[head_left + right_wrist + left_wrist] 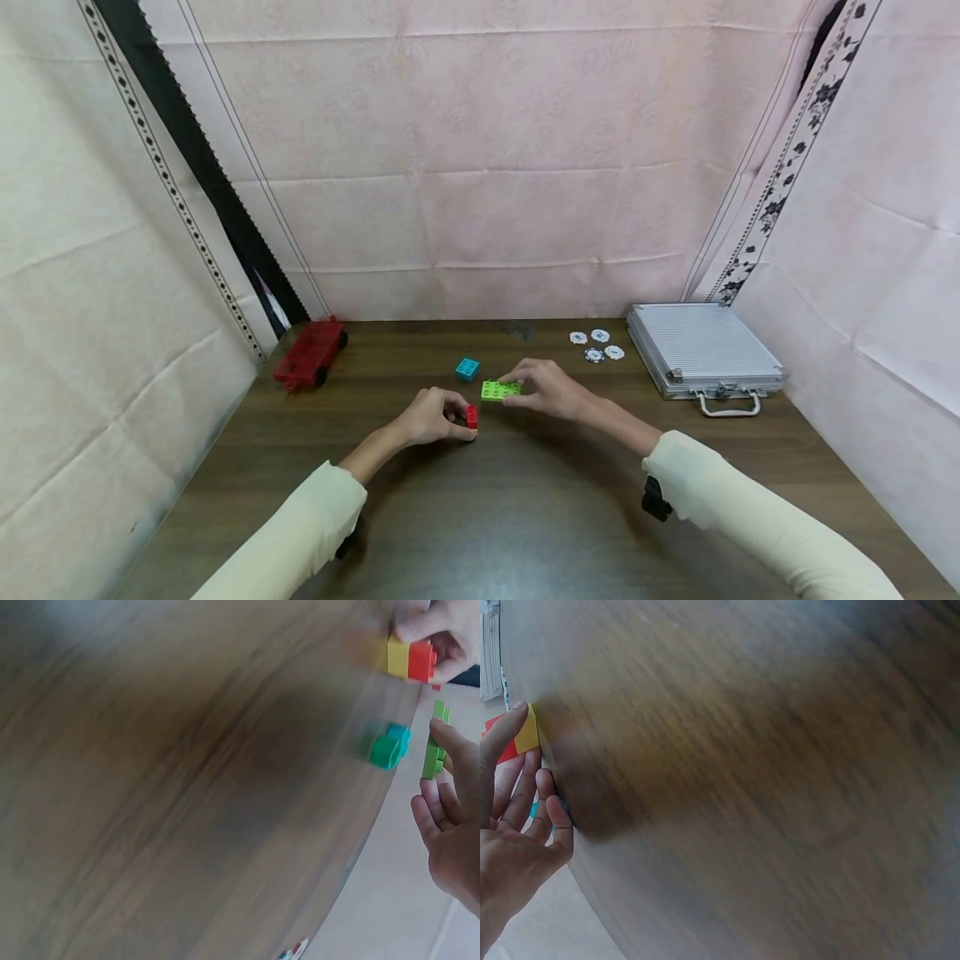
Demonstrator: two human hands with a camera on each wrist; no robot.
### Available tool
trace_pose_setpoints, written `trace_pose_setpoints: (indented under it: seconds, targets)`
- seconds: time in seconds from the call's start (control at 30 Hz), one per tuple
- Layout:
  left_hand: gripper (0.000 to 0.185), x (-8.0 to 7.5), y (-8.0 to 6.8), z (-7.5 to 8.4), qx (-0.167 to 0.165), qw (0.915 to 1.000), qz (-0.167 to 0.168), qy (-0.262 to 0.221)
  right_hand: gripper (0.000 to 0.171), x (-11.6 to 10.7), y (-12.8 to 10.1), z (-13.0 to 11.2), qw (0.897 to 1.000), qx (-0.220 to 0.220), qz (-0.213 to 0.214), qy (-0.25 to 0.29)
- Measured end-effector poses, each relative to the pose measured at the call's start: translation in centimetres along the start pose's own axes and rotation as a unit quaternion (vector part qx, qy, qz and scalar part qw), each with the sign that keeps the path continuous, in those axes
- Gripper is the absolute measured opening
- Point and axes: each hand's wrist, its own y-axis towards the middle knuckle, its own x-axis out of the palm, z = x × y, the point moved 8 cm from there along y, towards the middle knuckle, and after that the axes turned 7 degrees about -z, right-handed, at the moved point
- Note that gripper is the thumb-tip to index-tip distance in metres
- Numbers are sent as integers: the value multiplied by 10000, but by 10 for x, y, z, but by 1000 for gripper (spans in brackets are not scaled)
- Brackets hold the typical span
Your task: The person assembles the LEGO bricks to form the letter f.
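My left hand (pixel 448 415) grips a small stack of a red and a yellow brick (pixel 471 416) on the dark wooden table (pixel 480 517). In the right wrist view the same red-and-yellow stack (pixel 411 659) stands at the top right, under the left hand's fingers (pixel 439 622). My right hand (pixel 519 388) pinches a flat lime-green plate (pixel 499 390) just right of the stack. The green plate (pixel 434 740) looks tilted up on edge by that hand (pixel 442 787). A turquoise brick (pixel 467 368) lies loose just behind both. The left wrist view is blurred and shows the stack (pixel 521 737) against my fingers (pixel 510 727).
A red toy cart (pixel 310 352) sits at the table's back left corner. A closed aluminium case (pixel 703 358) lies at the back right, with several white poker chips (pixel 596 344) beside it. Cloth walls enclose the table on three sides.
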Motion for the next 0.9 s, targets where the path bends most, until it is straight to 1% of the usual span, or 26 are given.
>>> trace_pose_setpoints:
  seconds: [0.13,0.2,0.43,0.63,0.9]
  targets:
    - [30,0,1,2,84,10000,-8,-7,33,6,5,-13,9997,-249,-55,-44]
    - [29,-1,1,2,79,10000,-16,-14,33,9,7,-17,9995,-280,-137,-23]
    - [25,1,-2,2,20,9999,-95,-74,34,23,11,-24,9988,-74,-475,94]
    - [26,2,-1,2,-23,9999,-142,-68,34,30,12,-30,9981,-107,-600,15]
    - [31,1,0,0,-21,9998,-150,-100,33,33,18,-31,9973,-95,-717,-85]
